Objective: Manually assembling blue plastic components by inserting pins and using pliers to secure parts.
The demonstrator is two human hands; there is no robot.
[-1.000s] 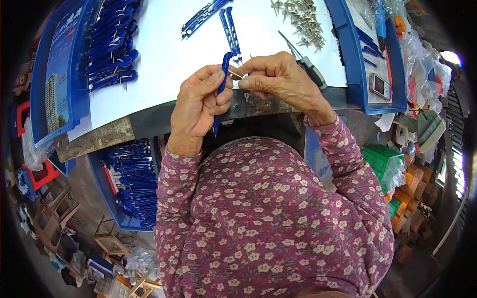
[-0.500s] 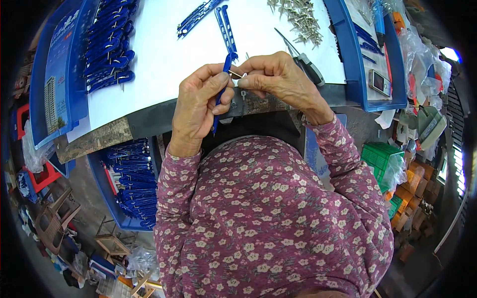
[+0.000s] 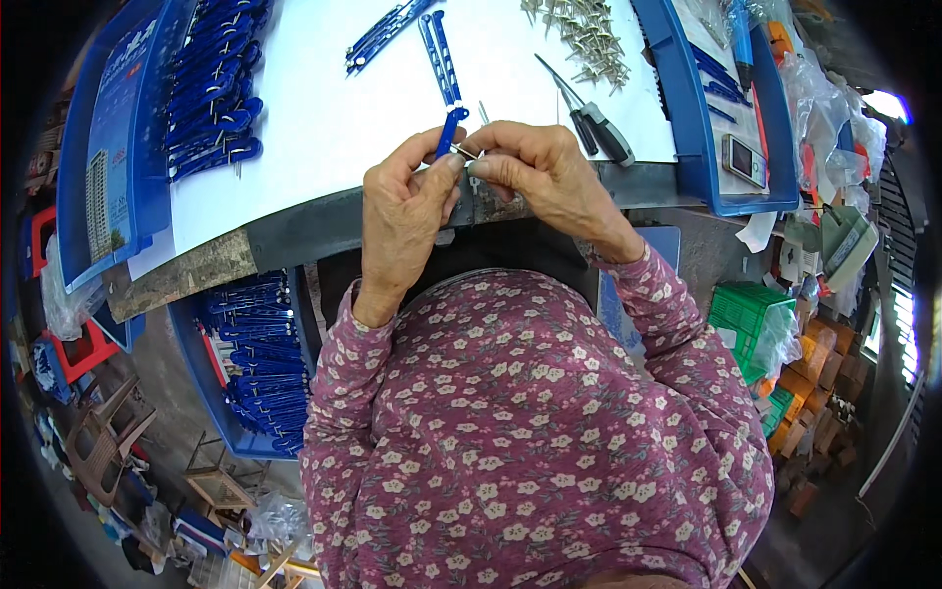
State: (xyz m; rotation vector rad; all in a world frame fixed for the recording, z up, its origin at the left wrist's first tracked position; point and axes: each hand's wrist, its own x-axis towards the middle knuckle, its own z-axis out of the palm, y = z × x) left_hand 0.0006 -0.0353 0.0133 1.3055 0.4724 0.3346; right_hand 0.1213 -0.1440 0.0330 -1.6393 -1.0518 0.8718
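Left hand [image 3: 404, 201] is raised at the table edge, wrist bent, fingers curled, thumb and forefinger pinched on the lower end of a blue handle piece [image 3: 448, 130]. The piece stands nearly upright out of the pinch, its top reaching onto the white table [image 3: 324, 128]. Right hand [image 3: 538, 172] meets the left from the opposite side, knuckles up, thumb and forefinger pressed together on a small metal pin [image 3: 466, 152] that lies against the handle just above the left thumb. The fingertips of both hands touch or nearly touch.

Beyond the grip lies a pair of blue handles [image 3: 440, 54]. Just to the right of the right hand rests a screwdriver [image 3: 589, 113]; further beyond it, a heap of metal parts [image 3: 584, 34]. Well to the left of the grip, a blue tray of handles [image 3: 201, 83].
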